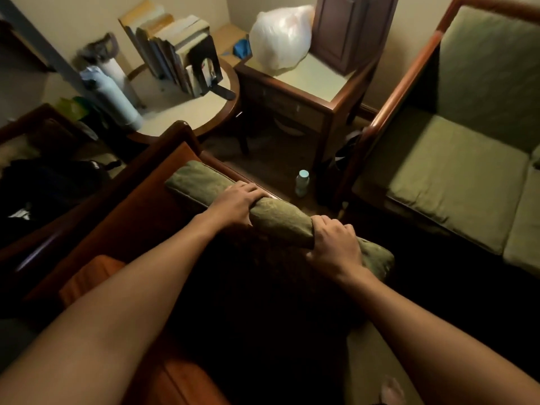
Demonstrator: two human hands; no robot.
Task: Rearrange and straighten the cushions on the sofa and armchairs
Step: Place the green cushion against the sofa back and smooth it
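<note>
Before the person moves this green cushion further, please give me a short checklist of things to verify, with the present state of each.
1. Left hand grips the green cushion: ok.
2. Right hand grips its top edge: ok.
3. Cushion sits straight in the armchair frame: not ok, it lies slanted.
4. Bottle on the floor stands apart from the cushion: ok.
5. Cushion's lower part seated: cannot tell, too dark.

Both hands — left hand [238, 200], right hand [336, 244] — clenched.
</note>
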